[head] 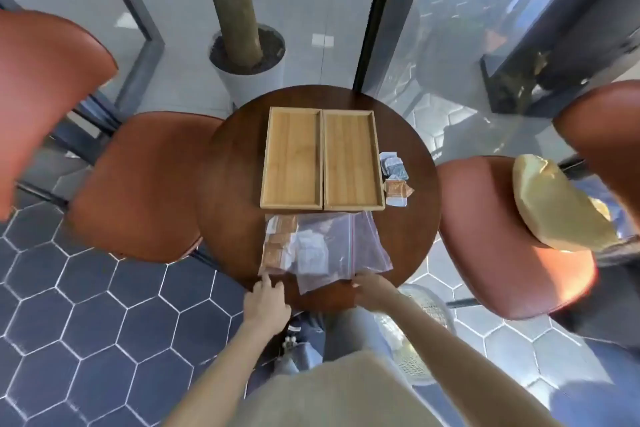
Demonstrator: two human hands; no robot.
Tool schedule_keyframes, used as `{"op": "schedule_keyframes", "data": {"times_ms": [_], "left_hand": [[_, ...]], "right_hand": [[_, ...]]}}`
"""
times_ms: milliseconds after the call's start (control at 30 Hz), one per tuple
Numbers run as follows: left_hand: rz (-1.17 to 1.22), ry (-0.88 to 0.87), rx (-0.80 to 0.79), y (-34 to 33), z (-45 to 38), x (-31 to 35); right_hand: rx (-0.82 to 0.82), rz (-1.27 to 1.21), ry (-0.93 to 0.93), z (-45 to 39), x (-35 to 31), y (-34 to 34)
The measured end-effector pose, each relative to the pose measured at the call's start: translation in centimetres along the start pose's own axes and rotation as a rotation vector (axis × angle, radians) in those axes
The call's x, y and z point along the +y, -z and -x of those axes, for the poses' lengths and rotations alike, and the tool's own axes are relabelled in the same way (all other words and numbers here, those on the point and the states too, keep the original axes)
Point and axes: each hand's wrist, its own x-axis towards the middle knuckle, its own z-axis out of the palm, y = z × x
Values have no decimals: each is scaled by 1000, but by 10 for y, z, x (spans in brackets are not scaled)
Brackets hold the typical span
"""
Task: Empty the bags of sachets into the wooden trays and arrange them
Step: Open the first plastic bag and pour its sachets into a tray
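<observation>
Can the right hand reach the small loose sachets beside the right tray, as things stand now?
Probably yes. The right hand is at the near table edge by the plastic bags; the loose sachets lie farther back on the same side, with only bare table between.

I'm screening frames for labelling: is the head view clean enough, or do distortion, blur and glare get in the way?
Head view: strong wide-angle bending at the edges, where the chairs curve; soft overall, so print on the loose sachets is unreadable; sheen on the plastic bags veils their contents; the wooden trays and round table are evenly lit; both hands are visible, slightly soft.
</observation>
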Motion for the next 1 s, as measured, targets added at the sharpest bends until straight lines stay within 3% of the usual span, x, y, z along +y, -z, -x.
{"op": "schedule_keyframes", "data": {"times_ms": [133,233,333,433,567,700,833,1000], "left_hand": [[-80,-90,228,-9,-1,-2],[-90,-123,234,-27,3,-2],[-137,-112,176,-41,6,-7],[-165,-140,141,-47,8,-16],[-123,-174,108,-42,5,-23],[-142,-204,90,-44,4,-26],[-114,-226,80,-43,4,-31],[-121,-189,-13,-43,4,-27]], "right_hand": [[247,-486,-84,-2,8,10],[360,-934,-205,-7,6,15],[347,-1114,-211,-14,-5,24],[303,-1129,-212,-22,-17,26],[469,-1144,-235,-25,-32,35],[472,-1251,12,5,-54,60],[419,-1197,275,47,-67,80],[475,-1068,354,80,-60,82]]}}
